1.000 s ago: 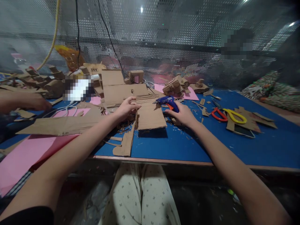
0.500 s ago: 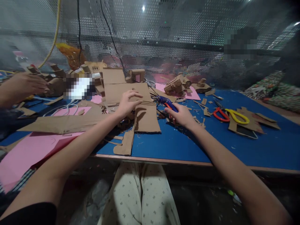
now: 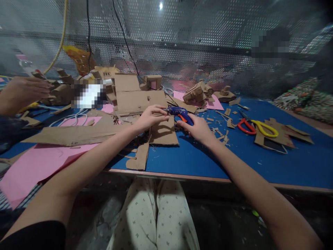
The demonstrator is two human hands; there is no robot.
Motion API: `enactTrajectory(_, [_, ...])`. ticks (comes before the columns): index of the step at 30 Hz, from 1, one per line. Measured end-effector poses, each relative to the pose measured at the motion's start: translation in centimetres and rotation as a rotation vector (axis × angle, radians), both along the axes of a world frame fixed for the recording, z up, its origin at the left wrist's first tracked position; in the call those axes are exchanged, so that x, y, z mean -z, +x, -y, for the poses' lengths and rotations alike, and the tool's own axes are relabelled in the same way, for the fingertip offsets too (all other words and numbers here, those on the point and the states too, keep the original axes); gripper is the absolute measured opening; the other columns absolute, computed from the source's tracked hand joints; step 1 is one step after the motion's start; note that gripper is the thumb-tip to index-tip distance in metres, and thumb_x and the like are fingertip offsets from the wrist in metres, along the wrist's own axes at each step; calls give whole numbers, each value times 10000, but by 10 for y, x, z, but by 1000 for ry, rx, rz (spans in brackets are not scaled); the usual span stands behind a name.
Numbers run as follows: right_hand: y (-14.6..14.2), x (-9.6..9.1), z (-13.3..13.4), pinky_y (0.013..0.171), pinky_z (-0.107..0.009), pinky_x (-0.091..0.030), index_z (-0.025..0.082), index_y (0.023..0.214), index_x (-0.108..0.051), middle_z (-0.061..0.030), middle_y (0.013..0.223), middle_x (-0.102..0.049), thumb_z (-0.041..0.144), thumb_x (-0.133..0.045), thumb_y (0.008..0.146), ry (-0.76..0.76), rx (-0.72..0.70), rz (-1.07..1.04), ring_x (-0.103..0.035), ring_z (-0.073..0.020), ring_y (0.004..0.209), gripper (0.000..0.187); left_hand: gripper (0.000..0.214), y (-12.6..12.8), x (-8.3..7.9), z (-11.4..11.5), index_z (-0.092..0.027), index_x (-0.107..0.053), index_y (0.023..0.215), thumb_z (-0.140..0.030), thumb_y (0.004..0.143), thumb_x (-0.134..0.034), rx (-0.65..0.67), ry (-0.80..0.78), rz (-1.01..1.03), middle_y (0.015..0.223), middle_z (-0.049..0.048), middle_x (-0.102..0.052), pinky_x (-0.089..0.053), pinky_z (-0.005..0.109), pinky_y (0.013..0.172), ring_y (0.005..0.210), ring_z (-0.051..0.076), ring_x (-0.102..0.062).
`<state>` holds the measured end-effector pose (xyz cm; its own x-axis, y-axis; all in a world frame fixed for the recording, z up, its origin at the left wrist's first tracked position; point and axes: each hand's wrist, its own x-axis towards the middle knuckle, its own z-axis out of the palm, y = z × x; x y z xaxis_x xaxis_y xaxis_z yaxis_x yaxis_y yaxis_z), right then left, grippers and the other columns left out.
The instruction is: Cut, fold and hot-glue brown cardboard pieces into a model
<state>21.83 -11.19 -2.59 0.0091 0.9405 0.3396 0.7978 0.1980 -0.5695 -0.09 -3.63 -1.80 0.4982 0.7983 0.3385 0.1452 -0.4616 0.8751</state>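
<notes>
A blue hot glue gun (image 3: 179,113) with an orange trigger is gripped by my right hand (image 3: 198,129), its nozzle pointing left. My left hand (image 3: 154,118) is stretched out over the cardboard, fingers apart and holding nothing, with the fingertips close to the nozzle; whether they touch it I cannot tell. Under and behind that hand lies a folded cardboard piece (image 3: 142,100), with a lower cardboard flap (image 3: 166,133) towards the table's front. A small cut cardboard shape (image 3: 139,158) lies near the front edge.
Red-and-yellow-handled scissors (image 3: 247,126) rest at the right beside a flat cardboard cutout (image 3: 275,139). Cardboard models (image 3: 195,93) and scraps lie at the back. Pink paper (image 3: 39,166) and a long cardboard strip (image 3: 70,135) cover the left. Another person's hand (image 3: 26,91) is at far left.
My right hand has brought the glue gun slightly left and up. My left hand has shifted right, so its fingertips are now close to the nozzle.
</notes>
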Motion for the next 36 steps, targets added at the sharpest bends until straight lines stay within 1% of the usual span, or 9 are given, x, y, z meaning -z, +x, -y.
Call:
enactTrajectory(3, [0, 1, -1, 589, -288, -392, 189, 945, -656, -79, 763, -671, 704, -549, 798, -13, 9, 11, -592, -215, 653, 547, 175, 0, 0, 1, -166, -738, 770, -327, 714, -777, -7, -32, 36, 1250, 108, -600, -482, 410, 990, 1138, 237, -578])
enactTrajectory(8, [0, 2, -1, 584, -285, -391, 189, 969, -657, -74, 747, -668, 717, -542, 795, -17, -7, 11, -590, -213, 646, 567, 139, -2, 0, -4, -161, -735, 745, -299, 737, -750, 3, -6, 34, 1191, 105, -620, -471, 407, 1005, 1094, 213, -590])
enactTrajectory(15, [-1, 1, 0, 585, -283, -387, 192, 929, -650, -63, 744, -663, 713, -547, 795, -38, -6, 13, -584, -204, 649, 548, 167, -2, 2, -4, -144, -718, 728, -310, 741, -739, -6, -35, 35, 1162, 110, -613, -514, 380, 905, 1001, 193, -602])
enactTrajectory(20, [0, 3, -1, 587, -287, -401, 191, 931, -649, -69, 749, -669, 709, -554, 796, -45, -16, 4, -595, -206, 648, 544, 152, -1, 2, -2, -139, -715, 717, -288, 744, -733, -26, -68, 23, 1133, 100, -606, -503, 362, 899, 949, 167, -607])
enactTrajectory(25, [2, 5, -2, 580, -297, -414, 191, 944, -651, -77, 747, -669, 710, -547, 799, -49, -27, -5, -602, -211, 640, 549, 143, -2, 4, -4, -145, -730, 728, -287, 740, -743, -26, -70, 17, 1111, 97, -605, -487, 370, 923, 963, 174, -603])
enactTrajectory(30, [6, 4, -3, 579, -288, -398, 194, 889, -631, -69, 725, -659, 725, -509, 813, -16, 12, -2, -599, -212, 650, 550, 105, -2, 5, -6, -149, -731, 711, -250, 712, -757, -40, -83, 9, 1070, 91, -622, -499, 354, 892, 935, 170, -612])
enactTrajectory(36, [14, 5, -5, 587, -285, -395, 193, 877, -621, -65, 743, -671, 741, -492, 810, 34, 31, -25, -614, -221, 676, 567, 87, -4, 8, -11, -169, -743, 712, -254, 709, -760, -85, -26, -34, 975, 76, -655, -494, 338, 880, 881, 160, -615])
